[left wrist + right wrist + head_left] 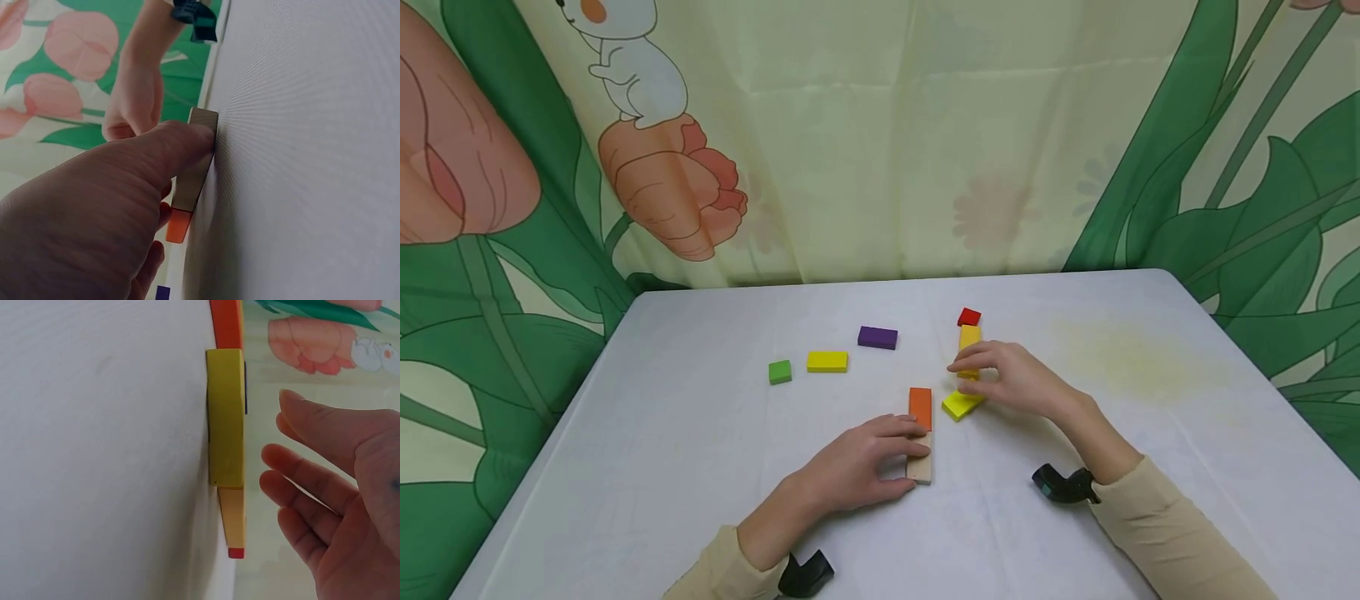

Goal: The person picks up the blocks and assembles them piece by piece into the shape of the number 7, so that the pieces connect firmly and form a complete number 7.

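My left hand (861,467) holds a pale, wood-coloured rectangular block (919,469) lying flat on the white cloth-covered table (647,467); my thumb rests against its near left side, and my bent fingertips reach over its top. A bright orange rectangular block (921,407) lies in line with it, touching its far end.

My right hand (1011,379) is half open, thumb and fingers apart and loosely bent, with nothing between them. Close by are a bright yellow rectangular block (961,406), set at a slant, and a golden-yellow rectangular block (970,336), partly hidden by my fingers. A small red block (969,317) sits at the golden one's far end.

Farther left are a dark purple rectangular block (877,337), another yellow rectangular block (827,362) and a small green block (780,372), all apart from one another.
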`<state>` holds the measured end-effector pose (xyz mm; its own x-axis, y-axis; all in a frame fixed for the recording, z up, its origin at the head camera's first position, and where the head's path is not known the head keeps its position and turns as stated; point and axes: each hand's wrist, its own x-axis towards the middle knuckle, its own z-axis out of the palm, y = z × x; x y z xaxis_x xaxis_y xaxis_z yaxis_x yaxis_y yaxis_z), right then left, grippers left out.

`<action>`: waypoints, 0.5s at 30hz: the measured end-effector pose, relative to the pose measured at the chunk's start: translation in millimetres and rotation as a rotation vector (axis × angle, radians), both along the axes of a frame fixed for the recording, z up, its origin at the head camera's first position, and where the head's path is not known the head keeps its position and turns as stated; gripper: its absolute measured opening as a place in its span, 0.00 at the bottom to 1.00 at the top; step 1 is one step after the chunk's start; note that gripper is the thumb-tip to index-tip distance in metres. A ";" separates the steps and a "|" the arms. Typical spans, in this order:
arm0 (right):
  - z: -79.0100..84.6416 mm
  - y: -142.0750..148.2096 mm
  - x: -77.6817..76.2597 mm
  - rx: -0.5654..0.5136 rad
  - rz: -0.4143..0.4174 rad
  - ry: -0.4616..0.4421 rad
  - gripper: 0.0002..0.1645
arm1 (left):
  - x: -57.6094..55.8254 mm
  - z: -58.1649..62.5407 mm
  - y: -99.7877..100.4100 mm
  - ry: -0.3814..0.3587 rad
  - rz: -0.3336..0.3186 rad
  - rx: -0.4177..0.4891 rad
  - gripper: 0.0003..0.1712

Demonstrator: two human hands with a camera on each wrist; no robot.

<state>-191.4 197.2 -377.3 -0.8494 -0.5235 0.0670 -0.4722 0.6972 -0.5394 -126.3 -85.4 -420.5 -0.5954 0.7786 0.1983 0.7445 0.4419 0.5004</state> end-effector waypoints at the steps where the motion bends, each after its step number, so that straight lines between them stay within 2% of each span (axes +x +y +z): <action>1: -0.3 0.8 0.5 0.005 0.004 -0.006 0.19 | 0.2 0.1 -0.1 -0.004 0.003 0.000 0.21; 15: -6.8 8.9 5.9 0.066 0.109 -0.014 0.20 | 1.6 4.2 -0.9 -0.036 0.004 -0.003 0.20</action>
